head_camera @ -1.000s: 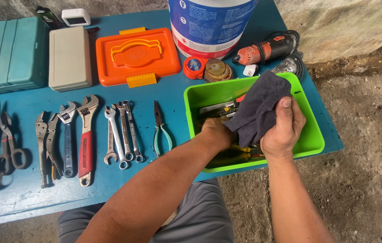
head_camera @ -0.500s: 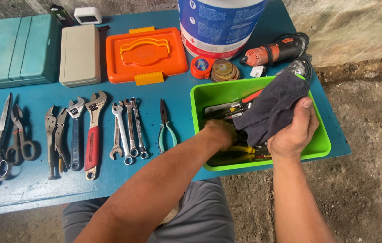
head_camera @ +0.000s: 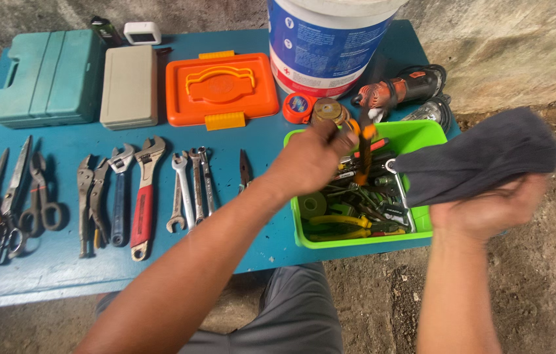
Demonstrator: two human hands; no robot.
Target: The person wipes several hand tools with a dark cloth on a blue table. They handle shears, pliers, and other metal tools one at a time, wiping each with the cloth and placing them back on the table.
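L hand (head_camera: pixel 307 160) grips orange-handled tool (head_camera: pixel 362 147) (blurred); R hand (head_camera: pixel 488 210) holds grey cloth (head_camera: pixel 478 160).

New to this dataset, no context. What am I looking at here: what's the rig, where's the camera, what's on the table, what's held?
There is no machine: a person works with two bare hands, and the single picture comes from a camera worn on their head, looking down. The left hand grips an orange-handled tool, blurred, above a green bin full of mixed tools. The right hand holds a dark grey cloth off to the side. The blue table carries a row of wrenches, scissors and snips, an orange case, a teal case, a beige case, a large white and blue bucket and an angle grinder.
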